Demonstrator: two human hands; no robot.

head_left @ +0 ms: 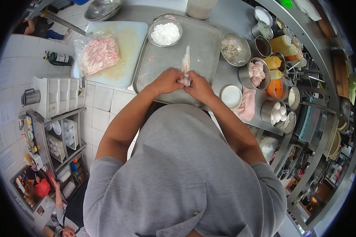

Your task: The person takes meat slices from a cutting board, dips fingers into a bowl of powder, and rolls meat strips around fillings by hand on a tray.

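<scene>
Both your hands are at the near half of the metal tray [203, 33], fingers curled in, fingertips nearly meeting. Left hand [169, 81] comes in from the left, thumb and fingers pinched nearly closed on the pale meat piece [184, 81]. Right hand [198, 87] has the same piece from the other side, also a pinch, little gap. The piece sits between your fingertips, over the tray; can't tell whether it touches the tray surface under your hands. A long pale strip [186, 59] runs away from your fingertips toward the tray's far side, narrowing to a tip. Can't tell if strip and piece are one.

Around you: bowl [149, 31] of white powder [165, 34] at the tray's far left corner. Left of the tray, the cutting board [133, 39] carries a clear plastic bag of pink meat [101, 55]. Just right of the tray: bowl with pale residue inside [245, 46]. Further right, a metal container [244, 81] holds pale pink meat chunks [257, 73]. Nearer your right forearm: round white tub [231, 97], pink cloth [247, 104] beside it. Past the cloth, a metal pot holds white eggs [279, 112]. Yellow squeeze bottles [272, 62] stand beyond the meat chunks. Another person [74, 205] is at lower left, well apart from your work.
</scene>
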